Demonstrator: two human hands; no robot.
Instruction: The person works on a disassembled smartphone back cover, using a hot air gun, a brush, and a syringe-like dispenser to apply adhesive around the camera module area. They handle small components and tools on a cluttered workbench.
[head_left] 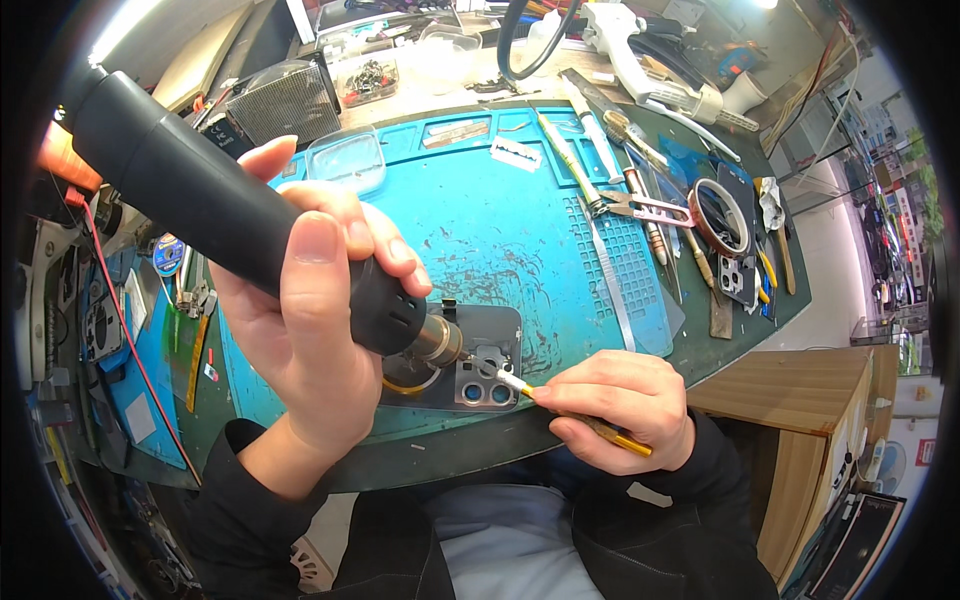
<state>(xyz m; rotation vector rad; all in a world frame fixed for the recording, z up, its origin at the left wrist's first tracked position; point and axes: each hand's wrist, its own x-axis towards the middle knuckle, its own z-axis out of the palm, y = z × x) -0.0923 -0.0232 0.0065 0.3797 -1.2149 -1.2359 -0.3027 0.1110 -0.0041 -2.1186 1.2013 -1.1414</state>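
My left hand is wrapped around a black hot air gun, its metal nozzle aimed down to the right. Below the nozzle lies a dark phone back panel with a camera plate and round lens openings, on the mat near the table's front edge. My right hand pinches a slim pen-like tool with a golden handle and a white front part. Its tip reaches the camera plate beside the nozzle; whether they touch I cannot tell. The left hand and gun cover part of the panel.
The blue work mat bears a razor blade and a clear plastic box. To the right lie pliers, a tape roll, tweezers and several brushes. A red cable runs along the left. A wooden cabinet stands at right.
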